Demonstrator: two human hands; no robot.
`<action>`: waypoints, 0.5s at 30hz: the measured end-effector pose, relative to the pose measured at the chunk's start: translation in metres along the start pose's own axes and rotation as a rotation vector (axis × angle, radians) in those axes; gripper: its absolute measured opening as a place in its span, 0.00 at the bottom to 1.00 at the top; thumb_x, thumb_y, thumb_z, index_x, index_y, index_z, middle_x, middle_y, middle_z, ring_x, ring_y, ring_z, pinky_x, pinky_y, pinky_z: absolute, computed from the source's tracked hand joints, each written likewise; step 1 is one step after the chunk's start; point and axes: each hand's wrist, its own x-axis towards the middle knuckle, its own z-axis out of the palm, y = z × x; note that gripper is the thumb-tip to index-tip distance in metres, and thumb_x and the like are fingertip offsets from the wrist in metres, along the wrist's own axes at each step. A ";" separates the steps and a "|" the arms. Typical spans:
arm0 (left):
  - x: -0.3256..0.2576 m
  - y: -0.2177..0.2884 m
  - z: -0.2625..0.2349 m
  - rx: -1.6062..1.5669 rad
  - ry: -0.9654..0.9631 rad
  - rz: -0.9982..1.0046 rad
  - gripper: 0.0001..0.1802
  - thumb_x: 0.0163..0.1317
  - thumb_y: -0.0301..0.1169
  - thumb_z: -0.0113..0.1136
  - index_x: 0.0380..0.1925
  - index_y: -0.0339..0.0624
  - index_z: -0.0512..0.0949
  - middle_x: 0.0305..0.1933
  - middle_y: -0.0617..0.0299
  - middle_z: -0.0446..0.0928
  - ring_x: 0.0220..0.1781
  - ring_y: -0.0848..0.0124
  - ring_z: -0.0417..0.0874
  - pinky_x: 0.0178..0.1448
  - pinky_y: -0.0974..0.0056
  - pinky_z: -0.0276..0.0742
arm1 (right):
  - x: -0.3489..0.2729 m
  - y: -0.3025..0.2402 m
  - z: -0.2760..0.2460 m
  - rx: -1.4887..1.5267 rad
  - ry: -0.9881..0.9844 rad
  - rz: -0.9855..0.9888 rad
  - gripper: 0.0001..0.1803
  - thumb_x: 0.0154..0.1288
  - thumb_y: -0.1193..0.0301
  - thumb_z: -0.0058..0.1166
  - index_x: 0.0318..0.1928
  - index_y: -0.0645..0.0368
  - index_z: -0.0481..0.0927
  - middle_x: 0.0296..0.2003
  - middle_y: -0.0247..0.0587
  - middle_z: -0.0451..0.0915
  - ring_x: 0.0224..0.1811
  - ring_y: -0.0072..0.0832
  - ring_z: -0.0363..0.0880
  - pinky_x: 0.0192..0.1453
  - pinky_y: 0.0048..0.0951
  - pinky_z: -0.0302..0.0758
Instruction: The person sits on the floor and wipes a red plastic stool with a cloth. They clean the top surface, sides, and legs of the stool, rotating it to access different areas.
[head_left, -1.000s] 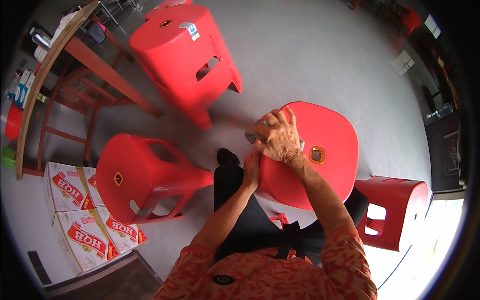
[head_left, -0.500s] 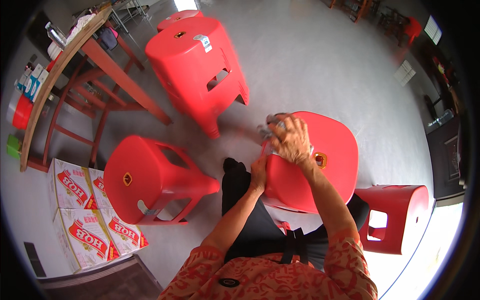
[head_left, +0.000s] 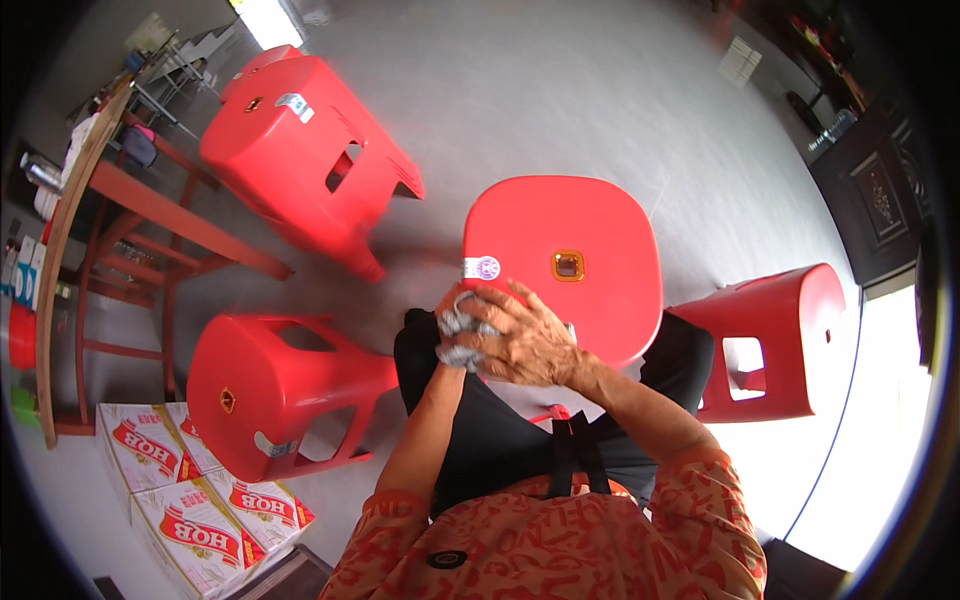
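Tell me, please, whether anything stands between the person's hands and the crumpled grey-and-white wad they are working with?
Nothing visible does. The right hand lies cupped over the crumpled grey-and-white wad, fingers touching it, at the near edge of the square red plastic stool. The left hand is mostly hidden beneath the wad, seemingly against it.

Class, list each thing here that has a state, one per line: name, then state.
Stool in front: upright.
Stool at left: on its side.
Far stool: tipped over.
Stool at right: on its side.
Grey cloth: crumpled, gripped.
Right hand: closed over cloth.
Cartons: shut.
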 end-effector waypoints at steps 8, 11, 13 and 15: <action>0.005 -0.004 0.024 1.615 0.446 0.517 0.13 0.67 0.35 0.47 0.38 0.37 0.77 0.37 0.50 0.81 0.37 0.60 0.82 0.42 0.60 0.75 | 0.017 0.074 0.003 -0.267 0.077 0.354 0.23 0.64 0.58 0.53 0.59 0.43 0.75 0.64 0.40 0.67 0.70 0.40 0.60 0.73 0.55 0.53; 0.003 -0.003 0.017 1.497 0.472 0.508 0.13 0.67 0.35 0.47 0.33 0.37 0.75 0.33 0.51 0.80 0.34 0.61 0.80 0.40 0.59 0.74 | 0.029 0.094 0.005 -0.294 0.059 0.468 0.24 0.66 0.56 0.51 0.62 0.41 0.72 0.67 0.41 0.63 0.72 0.41 0.56 0.73 0.54 0.51; 0.003 -0.005 0.016 1.368 0.506 0.474 0.13 0.67 0.34 0.46 0.31 0.36 0.74 0.31 0.52 0.79 0.33 0.62 0.79 0.39 0.59 0.74 | 0.034 0.100 0.009 -0.318 0.033 0.560 0.25 0.67 0.55 0.48 0.64 0.39 0.69 0.68 0.40 0.60 0.73 0.41 0.53 0.74 0.56 0.48; 0.007 -0.006 0.019 1.243 0.527 0.451 0.13 0.68 0.34 0.46 0.31 0.36 0.74 0.30 0.52 0.79 0.32 0.63 0.79 0.39 0.60 0.74 | 0.040 0.105 0.013 -0.323 0.049 0.625 0.25 0.68 0.55 0.46 0.65 0.39 0.68 0.69 0.41 0.59 0.74 0.42 0.52 0.74 0.56 0.47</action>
